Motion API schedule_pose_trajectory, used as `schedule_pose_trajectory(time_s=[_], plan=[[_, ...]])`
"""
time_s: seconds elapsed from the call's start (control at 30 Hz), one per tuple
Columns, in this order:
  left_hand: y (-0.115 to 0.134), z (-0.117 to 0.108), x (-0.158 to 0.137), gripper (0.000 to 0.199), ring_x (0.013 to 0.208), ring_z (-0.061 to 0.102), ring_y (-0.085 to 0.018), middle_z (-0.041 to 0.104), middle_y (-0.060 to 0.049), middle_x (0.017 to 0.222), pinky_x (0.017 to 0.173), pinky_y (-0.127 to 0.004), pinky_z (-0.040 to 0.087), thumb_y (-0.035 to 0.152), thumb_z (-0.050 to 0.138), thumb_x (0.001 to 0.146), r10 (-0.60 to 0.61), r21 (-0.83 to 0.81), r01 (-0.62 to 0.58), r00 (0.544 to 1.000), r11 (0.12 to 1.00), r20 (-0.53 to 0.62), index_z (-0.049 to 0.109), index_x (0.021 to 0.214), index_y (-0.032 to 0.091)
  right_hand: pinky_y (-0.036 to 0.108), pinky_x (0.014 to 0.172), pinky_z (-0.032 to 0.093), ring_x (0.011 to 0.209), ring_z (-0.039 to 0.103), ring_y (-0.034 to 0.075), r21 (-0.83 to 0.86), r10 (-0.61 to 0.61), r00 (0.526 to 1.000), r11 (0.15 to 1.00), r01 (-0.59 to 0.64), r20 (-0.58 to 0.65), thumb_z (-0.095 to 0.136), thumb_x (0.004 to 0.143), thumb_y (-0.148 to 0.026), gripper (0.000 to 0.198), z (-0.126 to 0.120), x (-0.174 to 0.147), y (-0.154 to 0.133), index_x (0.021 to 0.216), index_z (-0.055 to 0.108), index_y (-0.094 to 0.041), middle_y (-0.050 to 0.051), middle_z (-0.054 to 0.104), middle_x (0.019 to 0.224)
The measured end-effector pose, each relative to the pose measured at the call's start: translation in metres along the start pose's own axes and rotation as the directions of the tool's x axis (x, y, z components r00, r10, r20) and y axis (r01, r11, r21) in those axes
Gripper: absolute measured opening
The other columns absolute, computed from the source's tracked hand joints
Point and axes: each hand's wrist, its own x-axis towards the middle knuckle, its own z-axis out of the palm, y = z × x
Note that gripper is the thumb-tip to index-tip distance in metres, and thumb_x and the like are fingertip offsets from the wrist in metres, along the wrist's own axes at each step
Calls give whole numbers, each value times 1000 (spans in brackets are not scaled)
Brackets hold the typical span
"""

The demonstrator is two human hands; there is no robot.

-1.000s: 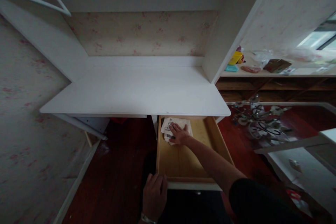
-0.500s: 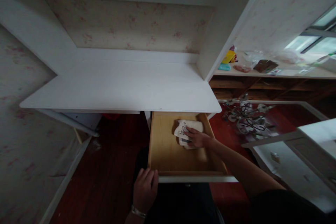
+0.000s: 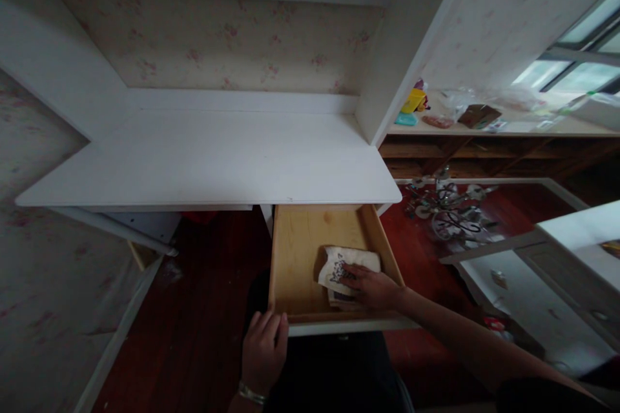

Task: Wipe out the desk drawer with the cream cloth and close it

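Observation:
A pulled-out wooden drawer [image 3: 298, 264] juts from under the white desk [image 3: 217, 161]. Inside it, near the front right, lies a folded off-white cloth [image 3: 334, 271] with dark printed marks. My right hand [image 3: 375, 287] presses down on the cloth with fingers extended, holding it against the drawer bottom; the thumb is hard to make out. At the drawer's front left corner, my left hand [image 3: 264, 342] has its fingers bent over the edge, gripping it. A bracelet circles the left wrist.
On the right, a low shelf unit [image 3: 513, 129] carries a yellow item, plastic bags and a brown box [image 3: 479, 116]. A chandelier-like metal piece [image 3: 450, 210] lies on the red floor. A white cabinet [image 3: 547, 297] stands at the lower right.
My right hand has slid the cloth toward the front of the drawer. My left hand stays at the front left corner. The view has shifted slightly.

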Motion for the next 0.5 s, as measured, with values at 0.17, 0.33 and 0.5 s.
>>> schedule_pose_trajectory(time_s=[0.17, 0.33, 0.5], plan=[[0, 1, -1, 26, 62, 51, -13, 53, 1, 60, 77, -32, 39, 16, 45, 89, 2, 13, -2, 1000, 1000, 0, 55, 65, 20, 44, 105, 33, 133, 30, 30, -36, -49, 999, 998, 49, 20, 52, 82, -30, 51, -2, 41, -31, 133, 49, -29, 6, 30, 149], [-1, 0, 0, 25, 67, 55, -14, 59, 0, 66, 81, -35, 40, 11, 42, 89, 148, 140, -142, 988, 980, -33, 59, 74, 19, 51, 89, 45, 126, 37, 36, -110, -79, 996, 991, 73, -51, 54, 82, -36, 49, 5, 90, -91, 130, 50, -29, 10, 34, 146], [-4, -3, 0, 26, 72, 57, -17, 63, -3, 72, 81, -40, 40, 6, 38, 87, 309, 294, -278, 949, 915, -63, 61, 83, 17, 55, 84, 47, 124, 37, 38, -133, -68, 995, 989, 58, -73, 56, 80, -45, 51, 12, 113, -120, 126, 52, -26, 12, 34, 145]])
